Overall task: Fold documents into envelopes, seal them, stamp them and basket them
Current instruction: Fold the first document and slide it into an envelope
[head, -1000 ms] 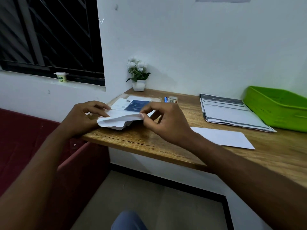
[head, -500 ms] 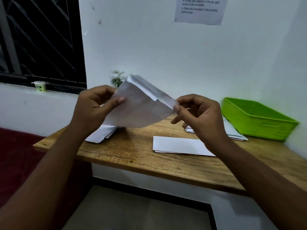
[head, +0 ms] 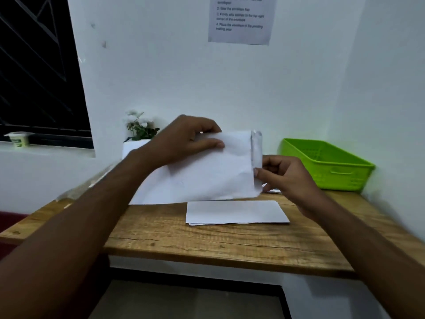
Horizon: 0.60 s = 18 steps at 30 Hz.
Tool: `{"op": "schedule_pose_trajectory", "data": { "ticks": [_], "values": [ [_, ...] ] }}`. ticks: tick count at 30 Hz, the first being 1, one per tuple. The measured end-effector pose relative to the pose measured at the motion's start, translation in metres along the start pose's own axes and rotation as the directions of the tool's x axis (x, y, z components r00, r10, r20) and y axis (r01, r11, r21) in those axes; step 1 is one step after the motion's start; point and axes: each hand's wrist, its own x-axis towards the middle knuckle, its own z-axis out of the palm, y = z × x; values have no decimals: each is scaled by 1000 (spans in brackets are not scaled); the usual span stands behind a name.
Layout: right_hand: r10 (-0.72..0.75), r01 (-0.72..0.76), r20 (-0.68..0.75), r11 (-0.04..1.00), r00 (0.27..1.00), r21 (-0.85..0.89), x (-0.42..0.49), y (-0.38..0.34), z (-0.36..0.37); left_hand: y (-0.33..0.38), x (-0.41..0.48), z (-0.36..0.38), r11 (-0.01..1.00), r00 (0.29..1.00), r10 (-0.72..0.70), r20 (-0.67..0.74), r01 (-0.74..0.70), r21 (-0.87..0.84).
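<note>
Envelope [head: 207, 176] lowered, right hand [head: 287, 178] perhaps pinching edge

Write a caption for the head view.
Left hand and right hand hold an envelope above the table; paper lies below, basket at right.

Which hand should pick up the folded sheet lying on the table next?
Probably right: the right hand pinches the envelope by its flap end, nearest the folded sheet; the left hand grips its other end.

Envelope [head: 207, 173]: plain white. Folded sheet [head: 234, 212] at 6 o'clock of it: white. Basket [head: 331, 171] at 3 o'clock: bright green, fine grid floor. Tabletop [head: 207, 245]: brown wood grain, dark cracks.
</note>
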Motion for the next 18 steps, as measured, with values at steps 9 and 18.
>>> {"op": "schedule_pose_trajectory", "data": {
  "ticks": [9,18],
  "values": [
    [298,-297,14,954,955,-40,26,43,-16,-39,24,82,963,938,-170,303,94,251],
    [371,-366,-79,928,925,66,54,69,-20,-49,0,105,922,936,-147,321,12,387]
  ]
}}
